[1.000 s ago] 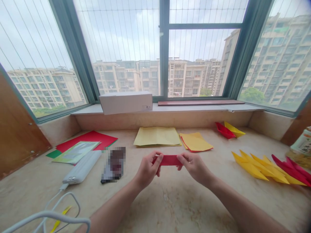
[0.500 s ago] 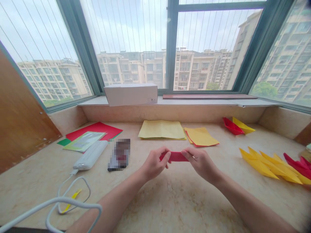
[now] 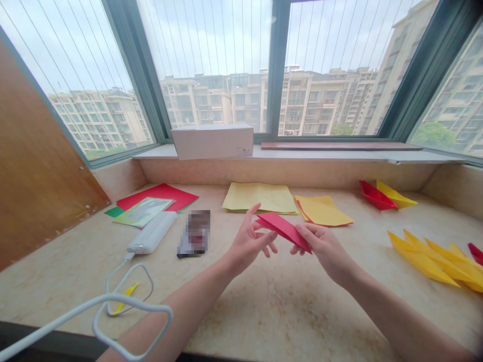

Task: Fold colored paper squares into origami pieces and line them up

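A folded piece of red paper (image 3: 282, 227) is tilted in the air above the stone counter, its right end lower than its left. My right hand (image 3: 320, 246) pinches it near that lower end, thumb on top. At its left end is my left hand (image 3: 251, 244), fingers spread apart, with the index finger raised and the others around or under the paper's edge; I cannot tell whether they touch it. Behind the hands lie a pale yellow paper stack (image 3: 260, 197) and a smaller stack of orange-yellow sheets (image 3: 324, 210).
Folded yellow paper boats (image 3: 426, 259) sit at the right, with a red boat (image 3: 377, 195) farther back. On the left are red sheets (image 3: 162, 193), a white power bank (image 3: 153, 234), a pixelated object (image 3: 194, 234) and a looping white cable (image 3: 101, 300). A white box (image 3: 213, 142) stands on the sill.
The red paper has turned from level to slanting, showing its broad face. My left fingers have opened from their pinch, while my right hand still grips it. The view has shifted slightly.
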The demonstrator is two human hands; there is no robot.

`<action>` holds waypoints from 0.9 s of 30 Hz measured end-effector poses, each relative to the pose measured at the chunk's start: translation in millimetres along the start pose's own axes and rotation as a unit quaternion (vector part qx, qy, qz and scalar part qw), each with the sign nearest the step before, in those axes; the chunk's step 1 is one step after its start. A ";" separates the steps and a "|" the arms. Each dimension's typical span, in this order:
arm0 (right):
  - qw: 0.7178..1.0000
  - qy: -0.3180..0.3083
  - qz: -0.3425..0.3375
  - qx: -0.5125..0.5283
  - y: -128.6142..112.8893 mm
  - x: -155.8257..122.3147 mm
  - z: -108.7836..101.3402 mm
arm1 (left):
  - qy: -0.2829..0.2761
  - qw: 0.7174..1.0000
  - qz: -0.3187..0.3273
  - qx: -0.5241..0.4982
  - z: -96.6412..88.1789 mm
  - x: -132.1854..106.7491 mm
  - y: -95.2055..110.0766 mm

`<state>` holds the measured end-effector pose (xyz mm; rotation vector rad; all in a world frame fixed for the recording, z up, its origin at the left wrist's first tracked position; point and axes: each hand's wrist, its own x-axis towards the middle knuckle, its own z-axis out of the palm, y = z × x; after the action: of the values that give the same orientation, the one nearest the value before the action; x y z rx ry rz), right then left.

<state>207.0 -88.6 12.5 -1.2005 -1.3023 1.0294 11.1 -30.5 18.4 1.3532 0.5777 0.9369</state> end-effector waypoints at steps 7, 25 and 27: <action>0.997 -0.066 0.035 0.017 -2.3 -7.9 9.4 | -0.047 0.994 -0.018 -0.102 -2.1 -0.6 -1.3; 0.925 0.021 -0.247 -0.288 9.1 -19.2 15.4 | 0.035 0.995 -0.053 -0.073 10.1 -6.2 -12.7; 0.920 0.007 -0.264 -0.289 8.5 -19.8 16.5 | 0.029 0.995 -0.064 -0.065 9.6 -5.7 -15.5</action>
<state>190.6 -106.3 -0.1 -1.1624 -1.8594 0.2395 19.3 -39.9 4.0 1.1629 0.6299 0.8970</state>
